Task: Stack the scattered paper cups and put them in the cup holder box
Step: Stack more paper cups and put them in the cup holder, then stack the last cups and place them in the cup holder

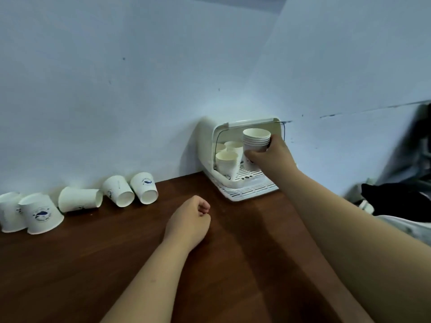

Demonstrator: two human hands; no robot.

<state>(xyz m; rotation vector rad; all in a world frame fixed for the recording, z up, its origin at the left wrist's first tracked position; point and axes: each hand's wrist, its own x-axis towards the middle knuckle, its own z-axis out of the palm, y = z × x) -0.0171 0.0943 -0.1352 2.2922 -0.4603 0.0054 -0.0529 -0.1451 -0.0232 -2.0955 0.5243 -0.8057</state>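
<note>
Right hand (271,157): fingers and thumb wrapped round a stack of paper cups (256,139), which is held upright, mouths up, at the open front of the cup holder box (205,141). The base of the stack is hidden by the hand, so contact with the slotted tray (247,193) cannot be confirmed. The box stands on the far right part of the brown table (70,264), against the pale wall (140,78), with its lid raised. Three single cups (227,163) stand upright inside, left of the stack. Left hand (189,220): fingers curled into a fist, holding nothing, resting on the table near the middle, well apart from the box. Five loose cups (42,214) lie in a row along the wall at the left, some tipped on their sides, two at the far left standing mouth down. Dark cloth (396,201) lies at the right edge.
</note>
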